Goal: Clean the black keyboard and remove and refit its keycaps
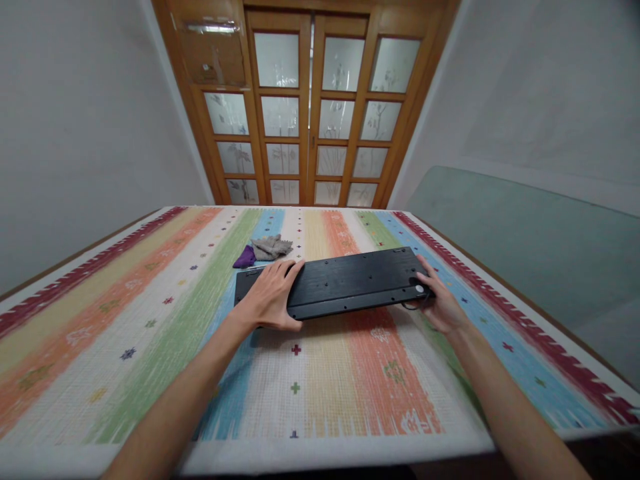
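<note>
A black keyboard is held above the table with its underside towards me, its right end a little higher than its left. My left hand grips it near the left end, fingers over the back face and thumb along the lower edge. At the right end my right hand is closed round the short side. A bit of dark cable shows beside my right fingers. Behind the keyboard's left end lie a crumpled grey cloth and a purple cloth. The key side is hidden.
A striped, patterned tablecloth covers the table. Beyond its far edge stand wooden doors with glass panes. White walls rise on both sides, and a pale green panel leans along the right one.
</note>
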Available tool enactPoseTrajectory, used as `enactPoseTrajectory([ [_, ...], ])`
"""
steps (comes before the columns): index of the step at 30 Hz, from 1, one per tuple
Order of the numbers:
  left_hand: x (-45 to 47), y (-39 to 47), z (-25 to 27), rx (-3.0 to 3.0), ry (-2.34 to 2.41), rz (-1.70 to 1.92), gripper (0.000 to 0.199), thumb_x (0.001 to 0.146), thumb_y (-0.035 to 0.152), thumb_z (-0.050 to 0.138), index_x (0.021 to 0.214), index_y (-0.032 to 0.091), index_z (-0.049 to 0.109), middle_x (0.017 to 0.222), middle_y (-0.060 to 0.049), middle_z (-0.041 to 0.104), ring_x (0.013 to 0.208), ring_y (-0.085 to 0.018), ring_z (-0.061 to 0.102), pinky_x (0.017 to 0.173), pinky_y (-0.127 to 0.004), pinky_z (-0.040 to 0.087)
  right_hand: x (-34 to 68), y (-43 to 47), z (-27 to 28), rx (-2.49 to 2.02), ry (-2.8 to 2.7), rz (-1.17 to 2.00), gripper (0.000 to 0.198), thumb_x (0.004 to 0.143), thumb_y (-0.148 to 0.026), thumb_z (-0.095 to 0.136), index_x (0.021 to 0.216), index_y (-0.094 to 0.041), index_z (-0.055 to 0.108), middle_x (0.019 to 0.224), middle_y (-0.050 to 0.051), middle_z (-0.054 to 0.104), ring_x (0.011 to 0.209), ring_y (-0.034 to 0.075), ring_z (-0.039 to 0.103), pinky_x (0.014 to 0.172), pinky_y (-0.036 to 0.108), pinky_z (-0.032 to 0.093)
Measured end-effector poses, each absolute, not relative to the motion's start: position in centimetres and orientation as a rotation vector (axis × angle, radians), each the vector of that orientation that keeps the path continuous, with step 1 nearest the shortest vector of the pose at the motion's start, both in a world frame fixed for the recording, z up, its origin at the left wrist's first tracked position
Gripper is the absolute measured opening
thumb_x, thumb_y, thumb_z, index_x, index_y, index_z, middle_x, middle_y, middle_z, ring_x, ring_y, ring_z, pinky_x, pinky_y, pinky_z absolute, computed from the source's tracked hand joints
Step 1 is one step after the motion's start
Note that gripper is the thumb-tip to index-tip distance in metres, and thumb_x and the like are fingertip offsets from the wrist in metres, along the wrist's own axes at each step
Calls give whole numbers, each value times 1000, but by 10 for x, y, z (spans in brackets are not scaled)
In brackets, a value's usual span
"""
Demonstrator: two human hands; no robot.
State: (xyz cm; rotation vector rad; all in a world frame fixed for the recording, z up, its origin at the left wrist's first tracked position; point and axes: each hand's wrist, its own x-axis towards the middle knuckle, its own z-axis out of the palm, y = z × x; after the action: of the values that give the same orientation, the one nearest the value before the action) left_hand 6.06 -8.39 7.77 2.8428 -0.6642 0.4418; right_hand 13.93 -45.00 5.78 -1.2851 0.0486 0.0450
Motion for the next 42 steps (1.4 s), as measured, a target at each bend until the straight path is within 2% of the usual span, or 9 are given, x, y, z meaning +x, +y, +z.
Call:
enactPoseTrajectory([
  [7,60,-79,77,2855,-659,491,122,49,52,78,152,5,33,147,-27,43,131,-45,44,114,-58,34,139,-461,65,-1637,133,-69,54,87,-54,63,129,-22,62,80,6,75,61,25,72,53,43,63],
  [10,60,-78,74,2831,-662,495,122,49,52,79,153,9,33,148,-25,44,131,-46,43,113,-60,35,123,-457,76,-1945,75,-415,43,85,-58,67,107,-22,73,96,15,75,92,36,74,81,52,61],
  [12,60,-77,72,2821,-661,495,122,49,52,79,154,9,32,148,-24,43,131,-47,43,112,-61,35,107,-444,85,-2140,-33,-642,43,90,-55,61,110,-18,74,121,21,70,124,42,61,107,61,46],
  [16,59,-79,73,2834,-660,483,121,49,51,79,152,7,34,148,-26,43,130,-47,43,112,-62,35,80,-401,92,-2415,-623,-948,56,100,-43,45,149,-15,51,163,15,36,155,40,21,123,63,23],
  [21,57,-82,76,2863,-668,484,120,48,50,78,150,4,36,147,-27,44,131,-47,44,113,-59,35,81,-363,57,-2545,-1136,-929,74,102,-43,44,164,-17,14,171,12,10,158,35,5,124,63,22],
  [27,57,-82,72,2855,-674,504,121,48,51,77,152,6,33,148,-27,43,132,-46,43,113,-59,35,92,-356,35,-2664,-1203,-736,67,103,-51,38,159,-14,34,165,17,31,155,36,21,121,62,29],
  [33,56,-82,71,2834,-663,481,123,48,50,77,153,6,31,149,-27,43,131,-46,44,113,-60,34,83,-354,47,-2586,-1183,-863,75,104,-49,39,164,-13,14,169,15,11,158,34,4,123,61,25],
  [39,55,-83,73,2788,-678,548,133,48,49,77,159,7,18,150,-26,43,131,-47,43,112,-59,34,91,-356,35,-2600,-1274,-809,71,105,-40,38,164,-16,6,166,15,25,155,33,22,123,59,29],
  [42,55,-84,72,2787,-686,538,133,48,49,77,159,6,17,149,-27,44,132,-46,43,113,-58,34,88,-356,39,-2576,-1249,-859,75,105,-40,39,164,-16,1,168,14,18,156,33,17,123,59,28],
])
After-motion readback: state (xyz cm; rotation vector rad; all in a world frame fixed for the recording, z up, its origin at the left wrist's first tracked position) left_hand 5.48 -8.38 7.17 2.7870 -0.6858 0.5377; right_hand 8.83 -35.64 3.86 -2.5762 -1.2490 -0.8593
